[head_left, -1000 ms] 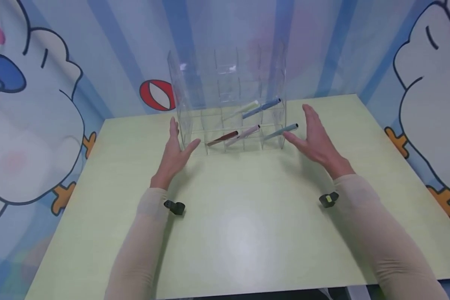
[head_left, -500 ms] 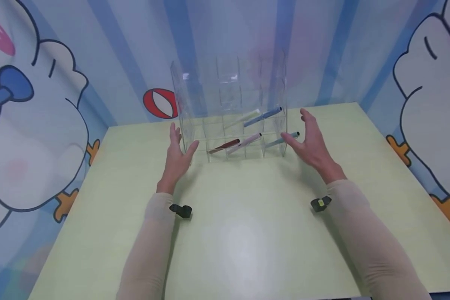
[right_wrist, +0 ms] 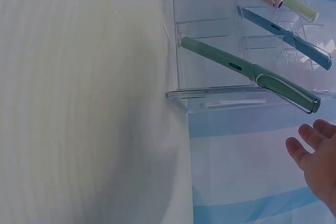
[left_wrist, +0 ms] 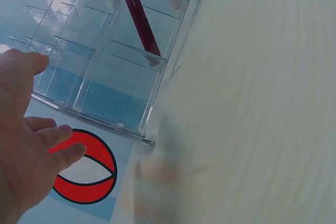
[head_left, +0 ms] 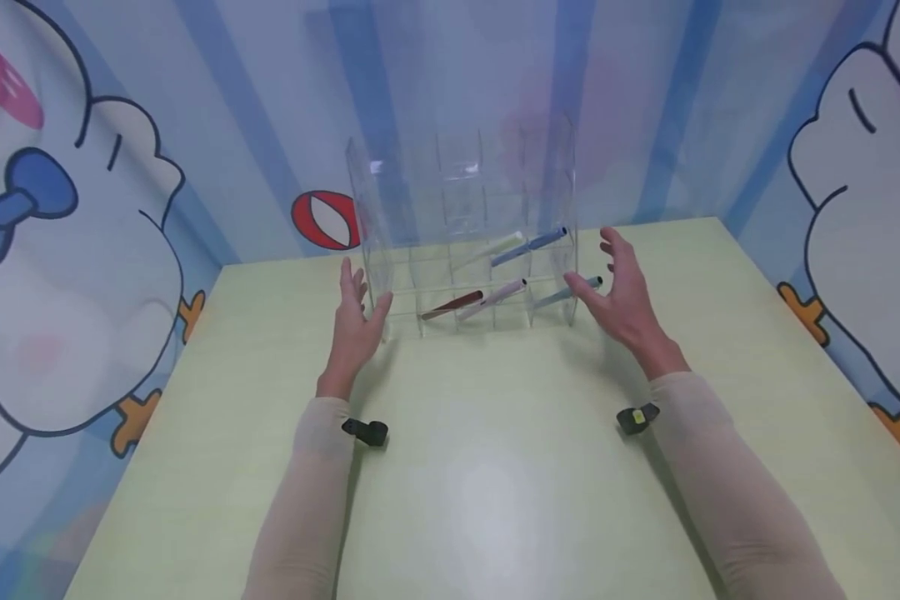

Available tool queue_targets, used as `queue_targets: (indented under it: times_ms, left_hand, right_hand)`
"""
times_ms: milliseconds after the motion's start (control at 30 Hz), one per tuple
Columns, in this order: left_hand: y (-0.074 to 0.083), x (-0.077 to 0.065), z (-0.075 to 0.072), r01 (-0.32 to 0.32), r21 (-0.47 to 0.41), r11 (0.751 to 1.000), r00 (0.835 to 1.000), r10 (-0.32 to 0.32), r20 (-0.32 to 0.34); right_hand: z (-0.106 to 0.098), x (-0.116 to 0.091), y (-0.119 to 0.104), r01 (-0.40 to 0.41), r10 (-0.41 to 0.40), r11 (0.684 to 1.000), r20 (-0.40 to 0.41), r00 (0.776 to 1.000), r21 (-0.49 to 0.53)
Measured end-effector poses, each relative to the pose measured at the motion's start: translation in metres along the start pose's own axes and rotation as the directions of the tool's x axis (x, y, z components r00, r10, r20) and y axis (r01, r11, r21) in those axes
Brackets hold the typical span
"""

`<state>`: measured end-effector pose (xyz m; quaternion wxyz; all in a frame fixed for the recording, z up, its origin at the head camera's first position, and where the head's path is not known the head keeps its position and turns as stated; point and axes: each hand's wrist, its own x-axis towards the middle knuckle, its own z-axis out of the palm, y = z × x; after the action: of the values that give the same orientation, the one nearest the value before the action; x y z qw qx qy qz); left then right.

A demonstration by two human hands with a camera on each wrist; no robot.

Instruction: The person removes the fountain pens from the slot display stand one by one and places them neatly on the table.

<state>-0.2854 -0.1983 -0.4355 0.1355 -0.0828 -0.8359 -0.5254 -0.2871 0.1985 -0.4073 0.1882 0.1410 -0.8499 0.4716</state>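
A clear plastic organizer [head_left: 461,170] with a grid of compartments stands at the back of the table. Pens lean in it: a dark red one [head_left: 452,305], a pink one [head_left: 504,292], a green one [right_wrist: 220,57], a blue one [head_left: 528,247] and a pale yellow-green one [head_left: 498,247]. Beside its left wall is my left hand [head_left: 354,337], thumb and fingers spread. My right hand [head_left: 628,307] is at the right wall, fingers spread, near the green pen's cap. Neither hand holds anything. Whether either thumb touches the wall, I cannot tell.
The pale table [head_left: 487,467] extends in front of the organizer. Close behind it is a blue striped backdrop [head_left: 270,108] with printed cartoon figures and a red and white ball [head_left: 326,219]. The green pen's capped end sticks out past the right wall.
The head view has tilted, so the scene sits lower in the picture. Both hands have shifted slightly and stay spread beside the organizer. The pens keep their places.
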Motion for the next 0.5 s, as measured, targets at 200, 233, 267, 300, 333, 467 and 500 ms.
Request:
queue_targets:
  times_ms: [200, 233, 267, 300, 333, 467, 500]
  left_hand:
    - [-0.004, 0.000, 0.002, 0.016, -0.049, 0.999, 1.000, -0.016, 0.014]
    - [-0.004, 0.000, 0.002, 0.017, -0.050, 0.999, 1.000, -0.016, 0.016]
    - [-0.004, 0.000, 0.002, 0.018, -0.051, 0.999, 1.000, -0.017, 0.016]
    - [-0.003, 0.000, 0.002, 0.017, -0.056, 0.998, 1.000, -0.016, 0.017]
    - [-0.004, 0.001, 0.002, 0.016, -0.059, 0.998, 1.000, -0.015, 0.017]
    - [-0.003, 0.002, 0.002, 0.022, -0.070, 0.997, 1.000, -0.021, 0.022]
    - [-0.003, 0.002, 0.002, 0.024, -0.067, 0.998, 0.999, -0.022, 0.022]
  right_hand:
    - [0.002, 0.002, 0.003, 0.038, -0.037, 0.999, -0.039, 0.999, 0.032]
    - [0.003, 0.003, 0.003, 0.040, -0.039, 0.999, -0.043, 0.998, 0.034]
    - [0.003, 0.003, 0.003, 0.042, -0.040, 0.999, -0.046, 0.998, 0.035]
    - [0.004, 0.003, 0.003, 0.042, -0.040, 0.999, -0.049, 0.998, 0.035]
    - [0.004, 0.004, 0.003, 0.044, -0.042, 0.998, -0.051, 0.998, 0.036]
    - [0.005, 0.010, 0.001, 0.057, -0.055, 0.998, -0.074, 0.996, 0.030]
    - [0.005, 0.012, 0.000, 0.064, -0.062, 0.998, -0.081, 0.995, 0.026]
